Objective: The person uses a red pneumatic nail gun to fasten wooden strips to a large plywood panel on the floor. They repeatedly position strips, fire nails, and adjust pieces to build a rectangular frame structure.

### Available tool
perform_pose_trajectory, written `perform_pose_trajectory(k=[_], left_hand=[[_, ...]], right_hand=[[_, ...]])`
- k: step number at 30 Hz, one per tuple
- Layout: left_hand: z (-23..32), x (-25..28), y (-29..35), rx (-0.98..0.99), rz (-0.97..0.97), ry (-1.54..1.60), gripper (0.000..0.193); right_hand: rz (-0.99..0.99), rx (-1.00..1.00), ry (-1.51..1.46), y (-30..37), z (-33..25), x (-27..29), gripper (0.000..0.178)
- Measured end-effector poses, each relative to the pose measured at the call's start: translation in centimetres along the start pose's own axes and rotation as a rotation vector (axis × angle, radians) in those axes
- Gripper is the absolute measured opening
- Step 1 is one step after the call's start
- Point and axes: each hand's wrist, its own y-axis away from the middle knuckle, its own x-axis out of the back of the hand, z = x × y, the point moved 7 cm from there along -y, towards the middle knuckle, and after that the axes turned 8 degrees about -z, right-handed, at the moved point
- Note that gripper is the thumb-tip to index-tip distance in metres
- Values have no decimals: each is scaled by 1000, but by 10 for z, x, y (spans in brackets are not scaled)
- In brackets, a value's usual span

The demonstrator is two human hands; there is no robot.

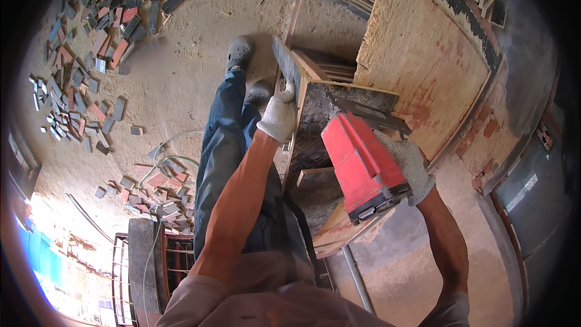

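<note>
offcuts: red and dark wood pieces scattered on the floor, well apart from the work.
left hand: gloved hand touching the near end of the grey board; fingers partly hidden, can't tell if clenched on it or just bracing.
grey board: narrow piece at the left edge of the wooden structure.
red tool: power tool over the dark panel, nose toward its left part. reads as lining up for fastening; contact unclear.
right hand: gloved, grasping the tool, grip mostly hidden behind the body. next move calls for seating the nose squarely, left fingers clear.
plywood: stained sheet beyond.
</note>
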Motion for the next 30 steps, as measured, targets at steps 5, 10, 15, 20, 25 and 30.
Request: perform_pose_trajectory(k=[5,10,15,20,25,30], left_hand=[[0,7,-11,19,-18,40,36],[-3,9,-9,63,2,25,36],[-5,-3,-5,68,-56,68,34],[-7,-9,-4,74,-69,48,35],[-6,-3,-6,70,-23,24,37],[-6,2,-9,48,-28,20,37]], right_hand=[[-46,-55,31,-1,7,-2,55],[34,104,150,-3,-21,10,56],[16,110,293,-7,-30,11,58],[7,54,239,-10,-30,8,50],[73,58,232,-10,-6,-3,53],[128,106,322,-10,-4,-3,54]])
